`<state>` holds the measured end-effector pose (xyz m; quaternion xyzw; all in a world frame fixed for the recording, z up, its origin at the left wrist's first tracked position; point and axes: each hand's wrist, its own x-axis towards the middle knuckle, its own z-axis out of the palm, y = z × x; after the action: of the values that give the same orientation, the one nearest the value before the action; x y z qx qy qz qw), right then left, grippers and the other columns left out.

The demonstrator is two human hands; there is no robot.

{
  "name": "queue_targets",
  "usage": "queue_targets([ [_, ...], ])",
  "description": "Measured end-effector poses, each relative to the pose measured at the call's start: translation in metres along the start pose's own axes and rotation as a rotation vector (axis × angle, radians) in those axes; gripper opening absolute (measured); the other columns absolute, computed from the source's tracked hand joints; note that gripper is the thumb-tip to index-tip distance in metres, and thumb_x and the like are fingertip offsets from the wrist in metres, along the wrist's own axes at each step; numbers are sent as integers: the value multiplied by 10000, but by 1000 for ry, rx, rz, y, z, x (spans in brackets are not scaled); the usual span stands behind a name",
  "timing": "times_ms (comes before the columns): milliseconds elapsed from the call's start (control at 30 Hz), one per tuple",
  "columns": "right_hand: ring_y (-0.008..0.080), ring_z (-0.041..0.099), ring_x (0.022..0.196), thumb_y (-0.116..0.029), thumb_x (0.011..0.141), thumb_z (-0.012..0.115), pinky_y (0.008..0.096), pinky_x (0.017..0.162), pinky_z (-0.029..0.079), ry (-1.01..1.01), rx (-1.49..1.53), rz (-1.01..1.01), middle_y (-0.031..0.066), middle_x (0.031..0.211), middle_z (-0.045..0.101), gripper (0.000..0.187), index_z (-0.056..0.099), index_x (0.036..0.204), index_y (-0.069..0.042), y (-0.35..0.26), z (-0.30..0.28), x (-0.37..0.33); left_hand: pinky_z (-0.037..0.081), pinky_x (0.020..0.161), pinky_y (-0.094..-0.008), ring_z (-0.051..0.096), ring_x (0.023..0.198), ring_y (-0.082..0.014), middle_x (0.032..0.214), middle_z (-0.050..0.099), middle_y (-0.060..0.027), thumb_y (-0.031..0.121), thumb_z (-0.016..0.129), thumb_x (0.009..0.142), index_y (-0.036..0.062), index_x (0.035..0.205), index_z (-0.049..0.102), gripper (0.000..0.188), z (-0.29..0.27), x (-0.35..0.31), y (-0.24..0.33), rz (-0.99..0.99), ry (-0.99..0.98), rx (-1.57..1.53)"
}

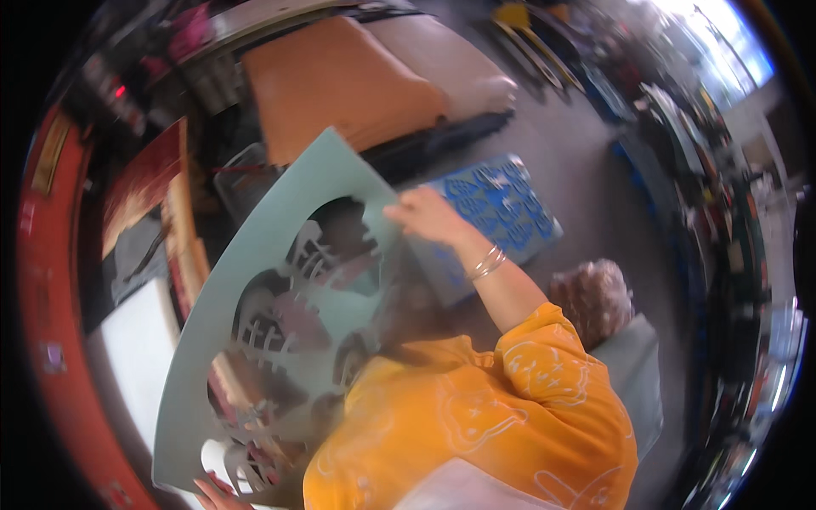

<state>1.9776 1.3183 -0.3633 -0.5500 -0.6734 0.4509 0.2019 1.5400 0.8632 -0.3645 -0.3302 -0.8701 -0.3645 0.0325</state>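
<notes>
A large pale green sheet with several shoe-part-like shapes cut out of it slants up in front of me. Its right edge, near the top, is gripped by my right hand, which has bracelets at the wrist. At the sheet's lower left corner, my left hand holds the edge; only some fingers show and the rest lies outside the picture. Through the cut-outs I see parts of the things behind. Beyond my right hand lies a flat panel with blue shapes.
Stacked orange sheets and a pale stack lie at the back. An orange-red machine or frame runs along the left. A clear wrapped bundle stands on the right by a grey sheet. Crowded shelves line the far right.
</notes>
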Motion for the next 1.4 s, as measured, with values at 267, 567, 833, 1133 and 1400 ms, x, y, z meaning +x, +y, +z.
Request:
queue_targets([
  [267, 154, 628, 605, -327, 865, 641, 305, 589, 473, 882, 37, 46, 104, 630, 663, 373, 639, 730, 21, 162, -260, -108, 426, 880, -313, 552, 995, -144, 1137, 611, -96, 164, 533, 969, -42, 1218, 560, 324, 262, 170, 296, 460, -430, -727],
  [567, 179, 690, 830, -206, 897, 648, 225, 714, 499, 1353, -76, -325, 78, 816, 664, 256, 619, 751, 3, 190, -475, -249, 470, 851, -272, 630, 898, -139, 997, 683, -71, 144, 623, 909, -31, 1020, 671, 213, 513, 206, 635, 758, -986, -721],
  [833, 246, 622, 1080, 55, 671, 647, 329, 959, 460, 986, -532, -1, 121, 1043, 686, 359, 699, 1014, -38, 288, -313, -249, 423, 988, -363, 559, 1127, -218, 1264, 576, -128, 381, 651, 847, 50, 1046, 674, 387, 760, 107, 614, 643, -1530, -1003],
  [1133, 327, 483, 1240, -230, 769, 701, 414, 1031, 408, -317, -20, 948, 169, 1316, 526, 617, 486, 1332, -101, 416, 76, -269, 488, 684, -400, 617, 806, -244, 867, 628, -70, 177, 566, 805, 83, 852, 625, 121, 805, 8, 93, 1140, -1124, 550],
  [1400, 166, 659, 790, -194, 813, 660, 316, 711, 537, 243, 574, 1187, 102, 922, 690, 355, 642, 1139, -53, 414, 107, -426, 509, 657, -364, 605, 734, -192, 832, 646, -54, 216, 537, 912, 64, 905, 631, 179, 594, -74, -29, -744, -1902, 529],
])
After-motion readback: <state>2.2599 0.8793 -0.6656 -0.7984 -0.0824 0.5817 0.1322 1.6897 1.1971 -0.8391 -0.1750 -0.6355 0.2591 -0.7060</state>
